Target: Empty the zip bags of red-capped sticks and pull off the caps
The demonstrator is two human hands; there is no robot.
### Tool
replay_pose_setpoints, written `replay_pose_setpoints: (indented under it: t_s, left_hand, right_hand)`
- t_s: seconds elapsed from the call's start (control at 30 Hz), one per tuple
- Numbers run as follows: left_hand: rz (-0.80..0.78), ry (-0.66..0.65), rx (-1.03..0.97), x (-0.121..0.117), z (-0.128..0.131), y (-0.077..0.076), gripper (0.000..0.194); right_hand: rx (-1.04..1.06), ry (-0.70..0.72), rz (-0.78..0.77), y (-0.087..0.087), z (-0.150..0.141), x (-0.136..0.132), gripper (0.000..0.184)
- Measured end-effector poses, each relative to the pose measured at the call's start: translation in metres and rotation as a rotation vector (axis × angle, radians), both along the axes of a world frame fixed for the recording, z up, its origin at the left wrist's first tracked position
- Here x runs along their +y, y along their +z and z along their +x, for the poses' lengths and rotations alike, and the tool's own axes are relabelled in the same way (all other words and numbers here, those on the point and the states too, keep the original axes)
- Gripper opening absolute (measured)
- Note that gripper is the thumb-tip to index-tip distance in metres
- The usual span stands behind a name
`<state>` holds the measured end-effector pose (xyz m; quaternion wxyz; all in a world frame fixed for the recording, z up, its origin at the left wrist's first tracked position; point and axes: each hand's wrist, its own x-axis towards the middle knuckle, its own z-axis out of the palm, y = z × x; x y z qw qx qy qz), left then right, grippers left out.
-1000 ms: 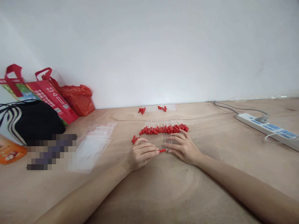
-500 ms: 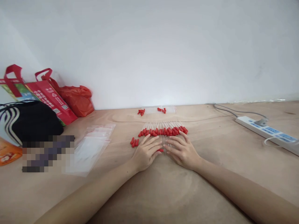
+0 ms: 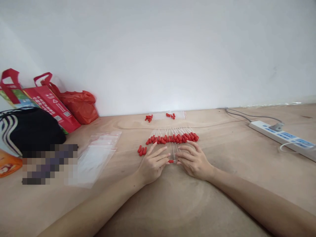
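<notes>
Close in front of me, my left hand point(image 3: 153, 163) pinches a small red rubber bulb point(image 3: 170, 161) between thumb and finger. My right hand point(image 3: 195, 160) grips a clear glass dropper tube point(image 3: 175, 161), whose end meets the bulb; whether it is inside I cannot tell. Most of this tube is hidden by the right fingers. A few bare glass tubes point(image 3: 173, 149) lie between the hands. Just beyond the fingertips is a row of droppers with red bulbs point(image 3: 170, 139), their thin tips pointing away. Several loose red bulbs point(image 3: 141, 150) lie left of the row.
More red bulbs point(image 3: 148, 118) rest by a clear bag point(image 3: 158, 116) near the wall. Zip bags point(image 3: 96, 158) lie to the left, with a black drawstring bag point(image 3: 37, 128) and red bags point(image 3: 79, 107) beyond. A power strip point(image 3: 281, 136) with cables is at right.
The hands have drawn slightly apart, and more of the red bulb and the tube end shows between them. The view has shifted a little.
</notes>
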<state>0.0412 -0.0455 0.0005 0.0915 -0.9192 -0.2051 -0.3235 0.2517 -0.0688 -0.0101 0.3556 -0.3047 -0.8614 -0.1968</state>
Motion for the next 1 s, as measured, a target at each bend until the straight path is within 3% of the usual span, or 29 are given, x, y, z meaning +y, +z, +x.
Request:
replay_pose_setpoints:
  t_s: [0.43,0.67,0.87,1.0]
  left_hand:
    - [-0.049,0.008,-0.029,0.003,-0.008,-0.001,0.018]
    - [-0.060,0.135,-0.143,0.004,-0.035,0.001,0.018]
    - [-0.123,0.485,-0.397,0.021,-0.056,0.014,0.026]
    - [-0.386,0.662,-0.441,0.041,-0.087,0.017,0.028]
  right_hand:
    - [0.026,-0.029,-0.031,0.002,0.008,-0.003,0.015]
    - [0.156,-0.231,-0.151,-0.011,0.039,0.003,0.022]
    - [0.259,-0.182,-0.278,-0.018,0.027,0.009,0.032]
    - [0.360,-0.108,-0.277,-0.010,0.015,0.011,0.027]
